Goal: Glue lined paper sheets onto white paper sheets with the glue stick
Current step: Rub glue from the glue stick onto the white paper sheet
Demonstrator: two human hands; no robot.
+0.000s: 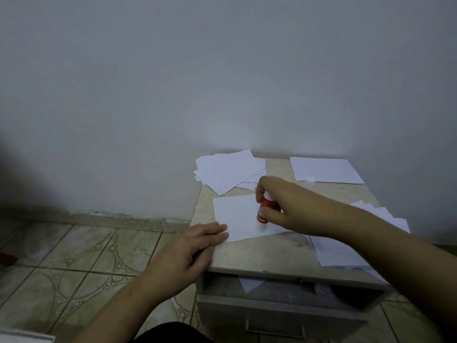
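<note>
- You work on a small cabinet top (259,256) set against the wall, its drawer (279,308) pulled partly open below.
- A loose, fanned stack of sheets (227,169) lies at the far left corner. Whether these are glued pairs I cannot tell, so judge progress with care.
- Another pile (336,253) sits at the near right, partly under your forearm, and a sheet or thin stack (324,169) lies at the far right. These look like supply, so I judge a good share of the gluing is left.
- The working sheet (237,216) lies in the middle, apart from the piles.
- Your right hand (286,201) is closed around the red glue stick (263,211), its tip down on that sheet: the spreading step, I judge.
- Your left hand (193,251) lies flat and holds nothing, fingertips pinning the sheet's near left corner.
- A pale cap (309,180) stands just beyond your right hand.
</note>
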